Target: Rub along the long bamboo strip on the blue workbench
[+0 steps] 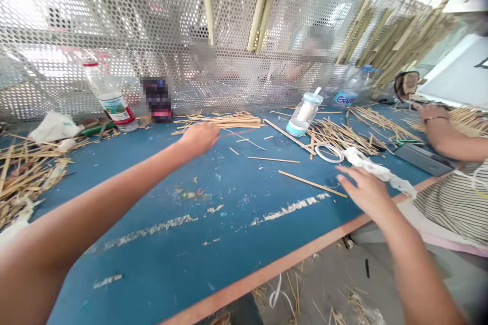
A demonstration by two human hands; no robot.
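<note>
My left hand (202, 138) reaches across the blue table, at the near edge of a bundle of thin bamboo sticks (242, 121). Its fingers curl downward and are blurred, so I cannot tell whether they hold anything. My right hand (362, 188) is open, thumb and fingers apart, low over the table near its front edge. Just left of its fingertips is the end of a single bamboo stick (312, 184). A white ring-shaped roll (329, 153) and a crumpled white plastic strip (375, 166) lie just beyond that hand. Another stick (273, 160) lies mid-table.
A lidded jar (304, 116), a red-capped bottle (114, 104) and a blue-capped bottle (346, 89) stand along the perforated metal screen (152, 25). Sticks are heaped at left (28, 172) and right (343, 134). Beside a phone (423, 159) rests another person's arm (444, 132).
</note>
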